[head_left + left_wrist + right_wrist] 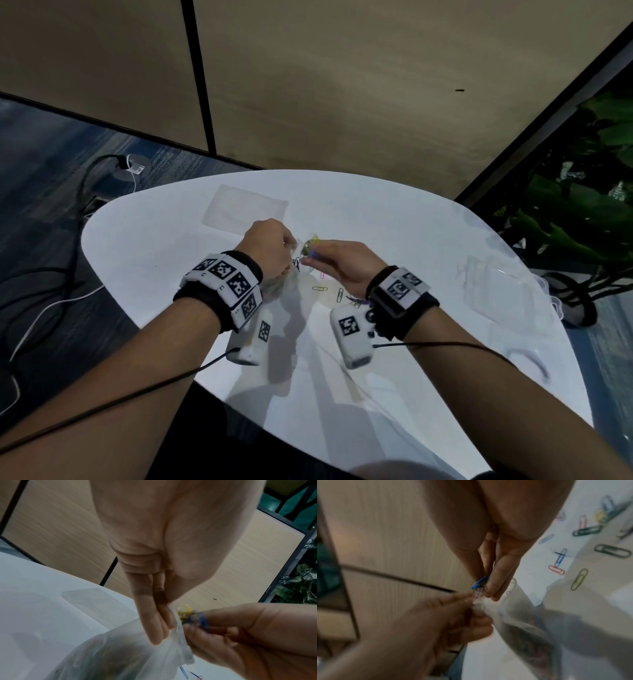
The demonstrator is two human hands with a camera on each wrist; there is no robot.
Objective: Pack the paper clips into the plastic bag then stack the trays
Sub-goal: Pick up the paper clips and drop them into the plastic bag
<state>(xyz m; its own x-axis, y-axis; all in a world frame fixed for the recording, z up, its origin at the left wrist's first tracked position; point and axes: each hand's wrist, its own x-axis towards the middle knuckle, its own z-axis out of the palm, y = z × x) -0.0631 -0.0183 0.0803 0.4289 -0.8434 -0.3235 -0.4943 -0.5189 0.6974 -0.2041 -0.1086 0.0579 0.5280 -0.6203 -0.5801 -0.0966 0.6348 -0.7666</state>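
Left hand pinches the plastic bag at its mouth — right hand pinches a bunch of paper clips just beside it, loose clips on the table

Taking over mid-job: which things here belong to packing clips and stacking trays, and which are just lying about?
Job:
- plastic bag, held by left hand
- bunch of clips, pinched by right hand
- loose clips on table
- clear trays

Lying about:
- flat clear sheet
- floor cables
- plant
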